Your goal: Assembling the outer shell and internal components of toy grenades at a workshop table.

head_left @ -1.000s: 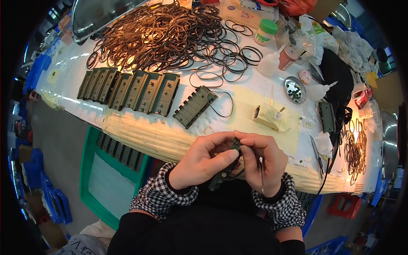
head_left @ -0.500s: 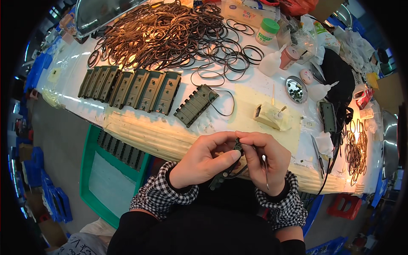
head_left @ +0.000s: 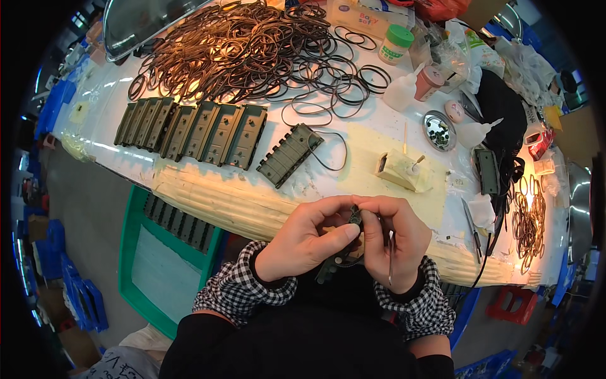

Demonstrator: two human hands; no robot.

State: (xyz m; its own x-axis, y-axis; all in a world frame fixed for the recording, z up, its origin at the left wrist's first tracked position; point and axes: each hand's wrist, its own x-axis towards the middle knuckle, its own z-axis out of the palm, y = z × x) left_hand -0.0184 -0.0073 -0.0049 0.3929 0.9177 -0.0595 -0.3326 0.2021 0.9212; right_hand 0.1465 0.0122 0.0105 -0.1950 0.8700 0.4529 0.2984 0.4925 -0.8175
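Note:
My left hand and my right hand meet at the table's front edge. Between their thumbs and fingertips they pinch a small dark green part, mostly hidden by the fingers. Beneath them hangs a dark green knobbed piece, and a dark band seems to run from it; how these join is hidden. A thin metal tool like tweezers is tucked in my right hand, pointing down. Beyond my hands lies a dark green ribbed plastic piece with a dark loop beside it.
A row of green ribbed pieces stands at left below a heap of dark loops. To the right are a taped block with sticks, a metal dish of small parts and squeeze bottles. A green tray sits lower left.
Both hands keep their pinch in nearly the same place. The knobbed piece and band beneath them have shifted slightly, and the metal tool has swung a little left.

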